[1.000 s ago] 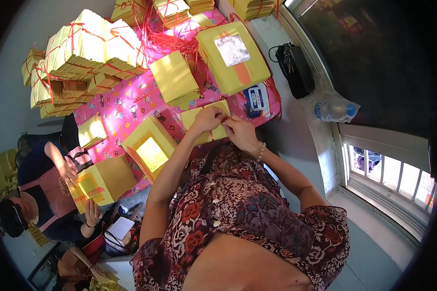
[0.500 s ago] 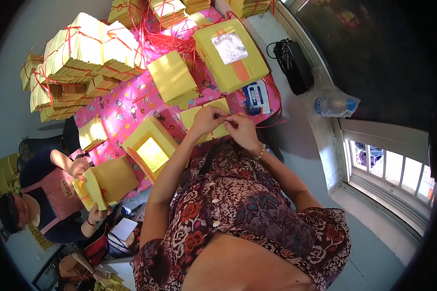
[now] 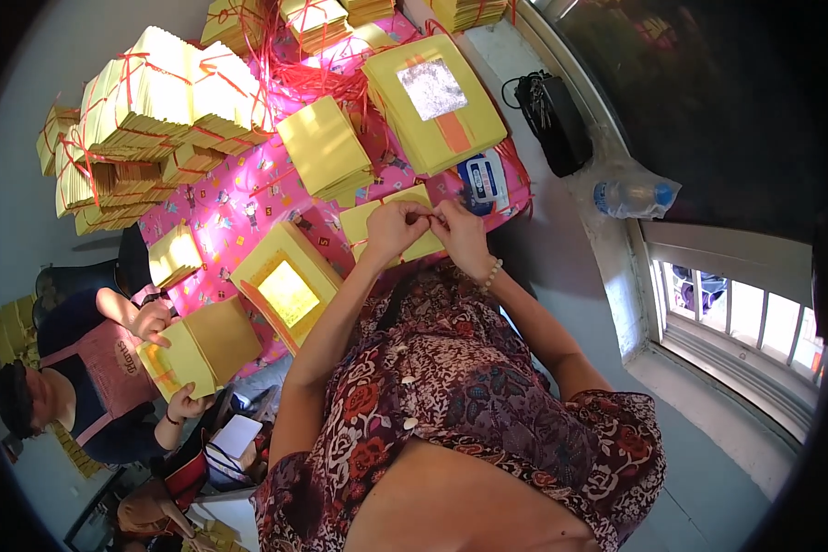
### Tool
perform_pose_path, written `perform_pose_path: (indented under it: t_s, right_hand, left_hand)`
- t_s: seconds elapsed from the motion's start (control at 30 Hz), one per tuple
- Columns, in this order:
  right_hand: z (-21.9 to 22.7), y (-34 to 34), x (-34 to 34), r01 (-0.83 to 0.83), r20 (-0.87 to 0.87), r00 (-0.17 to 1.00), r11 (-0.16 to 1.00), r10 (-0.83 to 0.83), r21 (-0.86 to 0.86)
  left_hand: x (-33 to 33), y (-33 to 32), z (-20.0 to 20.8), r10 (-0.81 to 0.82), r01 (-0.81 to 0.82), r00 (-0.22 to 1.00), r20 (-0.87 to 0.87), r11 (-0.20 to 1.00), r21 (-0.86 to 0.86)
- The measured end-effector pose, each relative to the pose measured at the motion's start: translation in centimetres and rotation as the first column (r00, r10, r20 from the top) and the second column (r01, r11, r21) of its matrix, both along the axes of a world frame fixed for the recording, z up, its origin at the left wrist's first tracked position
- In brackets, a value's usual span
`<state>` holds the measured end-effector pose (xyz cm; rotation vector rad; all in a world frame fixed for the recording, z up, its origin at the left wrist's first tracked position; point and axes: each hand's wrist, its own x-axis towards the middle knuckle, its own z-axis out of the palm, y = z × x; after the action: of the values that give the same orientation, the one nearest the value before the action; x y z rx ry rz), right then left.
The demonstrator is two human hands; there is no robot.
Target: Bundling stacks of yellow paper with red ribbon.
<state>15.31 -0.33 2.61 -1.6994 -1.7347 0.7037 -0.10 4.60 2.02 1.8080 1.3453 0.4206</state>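
Note:
At the table's near edge, my left hand (image 3: 395, 232) and my right hand (image 3: 463, 237) meet over a small bundle of yellow paper sheets (image 3: 420, 249). Both hands are closed, thumbs and fingertips pinched close together above the bundle. A thin red ribbon (image 3: 360, 243) runs across the bundle's top beside my left hand. The part between my fingertips is mostly hidden, but they appear to pinch this ribbon. A beaded bracelet (image 3: 492, 275) circles my right wrist.
Another yellow stack (image 3: 327, 147) lies just beyond, near a larger stack with a silver square (image 3: 433, 89). A blue-and-white packet (image 3: 483, 183) lies right. Tied bundles (image 3: 156, 101) pile up far left. At left, a co-worker (image 3: 101, 368) handles yellow sheets (image 3: 179, 359).
My fingertips have drawn closer together over the bundle, and the ribbon tail at the right no longer shows. The co-worker's upper hand has lifted off the sheets, which now lie flatter.

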Motion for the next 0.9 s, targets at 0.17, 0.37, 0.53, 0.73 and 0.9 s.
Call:
perform_pose_path:
  t_s: [0.17,0.37,0.53,0.73,0.9]
  right_hand:
    - [-0.2,0.2,-0.9,0.042,0.092,0.995,0.998,-0.046,0.051]
    - [-0.5,-0.3,-0.5,-0.007,0.063,0.998,0.996,0.001,0.09]
    - [-0.8,-0.6,0.2,-0.021,0.108,0.994,0.998,0.014,0.066]
    - [-1.8,-0.4,3.3,0.016,0.239,0.971,0.999,-0.006,-0.038]
    - [-0.2,0.5,2.7,-0.026,0.056,0.998,0.999,0.024,0.042]
  left_hand:
    - [-1.0,1.3,-1.3,-0.109,0.112,0.993,0.033,0.991,-0.075]
    - [-1.1,1.1,-1.8,-0.084,0.123,0.969,0.234,0.98,-0.158]
    - [-1.2,0.1,-0.7,-0.071,0.06,0.976,0.206,0.996,0.06]
    - [-3.2,0.5,-0.7,-0.002,-0.017,0.953,0.303,0.998,0.06]
    - [-2.5,0.3,-0.7,-0.1,0.06,0.965,0.244,0.984,0.166]
